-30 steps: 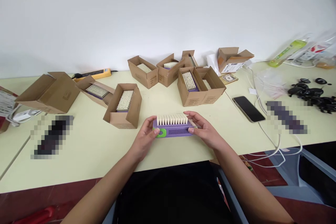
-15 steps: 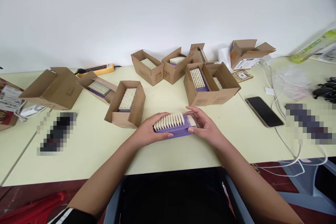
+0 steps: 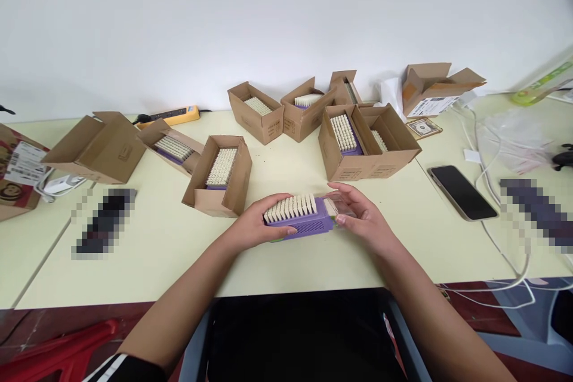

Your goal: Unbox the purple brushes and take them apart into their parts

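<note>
Above the near part of the table, a purple plastic case (image 3: pixel 313 225) bears rows of cream-coloured pegs (image 3: pixel 290 208). My left hand (image 3: pixel 257 224) is closed around its left end, thumb along the front side and fingers behind. At the other end, my right hand (image 3: pixel 362 215) grips a clear plastic piece (image 3: pixel 347 202) that sticks out of the case, with a pale item showing inside it. A bit of green shows under the case near my left thumb. An open cardboard box (image 3: pixel 239 182) holding similar pegs stands just behind my left hand.
Open cardboard boxes with rows of pegs stand behind, including a joined pair (image 3: pixel 371 161) and a back box (image 3: pixel 268 125). A phone (image 3: pixel 463 193) and white cables (image 3: pixel 505 253) lie at right. A yellow power strip (image 3: pixel 172 115) is by the wall.
My right hand has moved rightward with the clear plastic piece, which now sticks out farther from the purple case. My left hand keeps its hold. The view has shifted slightly.
</note>
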`<control>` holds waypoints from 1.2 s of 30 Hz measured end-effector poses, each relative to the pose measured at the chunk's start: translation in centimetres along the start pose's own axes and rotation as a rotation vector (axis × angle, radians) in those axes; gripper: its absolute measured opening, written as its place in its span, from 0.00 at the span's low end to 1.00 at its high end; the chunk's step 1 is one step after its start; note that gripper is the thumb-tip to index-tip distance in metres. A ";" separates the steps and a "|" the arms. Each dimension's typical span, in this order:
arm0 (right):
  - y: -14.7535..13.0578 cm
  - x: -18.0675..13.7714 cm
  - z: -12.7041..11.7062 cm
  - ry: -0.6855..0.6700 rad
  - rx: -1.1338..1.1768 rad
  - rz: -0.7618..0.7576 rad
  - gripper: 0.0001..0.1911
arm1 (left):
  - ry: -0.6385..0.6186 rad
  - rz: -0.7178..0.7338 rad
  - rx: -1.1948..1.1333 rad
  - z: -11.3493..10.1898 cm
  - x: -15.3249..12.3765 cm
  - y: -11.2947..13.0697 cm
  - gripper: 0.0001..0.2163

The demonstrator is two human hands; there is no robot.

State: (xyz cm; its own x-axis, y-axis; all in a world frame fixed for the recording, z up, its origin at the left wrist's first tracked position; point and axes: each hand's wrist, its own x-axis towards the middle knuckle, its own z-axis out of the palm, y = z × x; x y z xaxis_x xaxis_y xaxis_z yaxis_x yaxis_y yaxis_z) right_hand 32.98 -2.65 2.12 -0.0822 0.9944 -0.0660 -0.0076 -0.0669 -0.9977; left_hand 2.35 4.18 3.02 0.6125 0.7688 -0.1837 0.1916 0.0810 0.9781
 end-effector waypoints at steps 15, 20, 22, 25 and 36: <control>1.9 0.4 -1.3 0.452 -0.542 -0.082 0.35 | 0.277 0.162 0.217 0.3 -0.1 -0.4 0.37; 1.9 -0.1 -1.6 0.467 -0.748 0.015 0.38 | 0.331 0.202 0.190 0.4 -0.4 -0.2 0.36; 2.3 -0.1 -1.9 0.483 -0.805 0.023 0.36 | 0.343 0.232 0.213 0.4 -0.4 -0.3 0.35; 3.0 0.2 -2.1 0.524 -0.844 0.018 0.35 | 0.336 0.309 0.264 0.5 -0.4 -0.5 0.34; 1.1 -1.8 0.6 0.617 -0.594 -0.455 0.17 | 0.262 0.676 0.539 0.5 -0.5 -1.0 0.35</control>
State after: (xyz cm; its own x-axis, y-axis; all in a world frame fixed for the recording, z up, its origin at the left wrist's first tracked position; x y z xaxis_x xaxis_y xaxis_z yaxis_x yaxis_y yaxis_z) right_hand 32.54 -4.52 1.19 0.3430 0.7943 0.5014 0.6091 0.2183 -0.7625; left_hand 2.24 3.38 2.08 0.5435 0.6698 0.5060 0.2280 -0.6979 0.6789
